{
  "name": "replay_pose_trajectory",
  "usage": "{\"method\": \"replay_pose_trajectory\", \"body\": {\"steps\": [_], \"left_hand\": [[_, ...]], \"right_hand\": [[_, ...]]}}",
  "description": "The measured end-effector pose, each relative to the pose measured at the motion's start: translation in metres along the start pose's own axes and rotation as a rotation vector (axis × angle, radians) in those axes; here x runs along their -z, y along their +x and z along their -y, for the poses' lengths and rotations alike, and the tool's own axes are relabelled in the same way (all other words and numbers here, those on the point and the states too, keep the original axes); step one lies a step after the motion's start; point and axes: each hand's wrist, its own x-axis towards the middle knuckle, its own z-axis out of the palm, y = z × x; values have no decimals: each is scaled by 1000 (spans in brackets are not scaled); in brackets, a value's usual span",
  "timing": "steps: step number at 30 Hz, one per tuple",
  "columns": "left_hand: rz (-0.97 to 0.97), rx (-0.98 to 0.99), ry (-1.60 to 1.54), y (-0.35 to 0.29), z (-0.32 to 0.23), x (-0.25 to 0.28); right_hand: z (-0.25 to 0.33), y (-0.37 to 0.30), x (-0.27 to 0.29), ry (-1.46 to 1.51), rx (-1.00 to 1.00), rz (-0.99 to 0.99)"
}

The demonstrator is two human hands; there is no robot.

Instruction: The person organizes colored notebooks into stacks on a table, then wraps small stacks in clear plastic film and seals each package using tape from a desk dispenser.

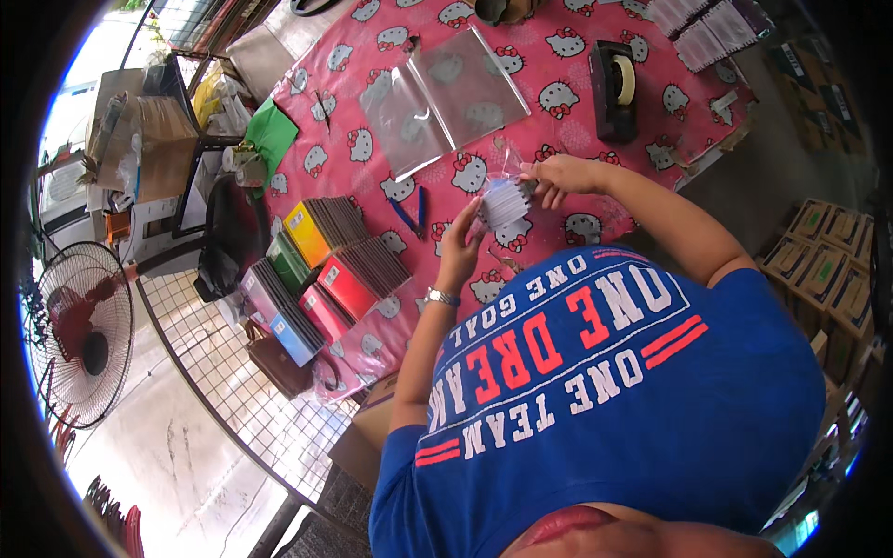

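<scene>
My left hand (460,244), with a watch on its wrist, is closed on the near left side of a small white lined notepad (505,205). A dark, coil-like edge shows along the notepad's right side. Clear plastic film (503,167) gathers at its far end. My right hand (566,179) is closed, thumb and forefinger pinching at the film beside the notepad's upper right corner. The notepad is held over the pink patterned tablecloth (549,130). Left of it lie blue-handled pliers (409,214), handles apart. Beyond is a flat sheet of clear plastic sleeves (446,102).
Stacks of coloured notebooks (326,251) stand at the table's left edge. A black tape dispenser (614,93) is at the far right, with lined notepads (712,33) beyond. A green sheet (272,133), a fan (84,335) and cardboard boxes (828,251) are around.
</scene>
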Motion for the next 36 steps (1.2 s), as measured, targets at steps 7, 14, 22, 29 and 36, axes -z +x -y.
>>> {"method": "replay_pose_trajectory", "body": {"steps": [7, 14, 22, 29, 36], "left_hand": [[-228, 95, -508, 14, -11, -15], [-421, -92, -284, -18, 10, -50], [128, 220, -424, 41, -21, -2], [-104, -204, 659, 58, -39, -19], [-79, -256, 633, 15, -57, -36]], "right_hand": [[-22, -11, -4, -107, 454, -279], [-42, -21, -16, -228, 820, -486], [-12, 21, 8, -364, 623, -70], [-10, 25, -18, -499, 748, -334], [-14, -10, -19, -562, 936, -309]]}}
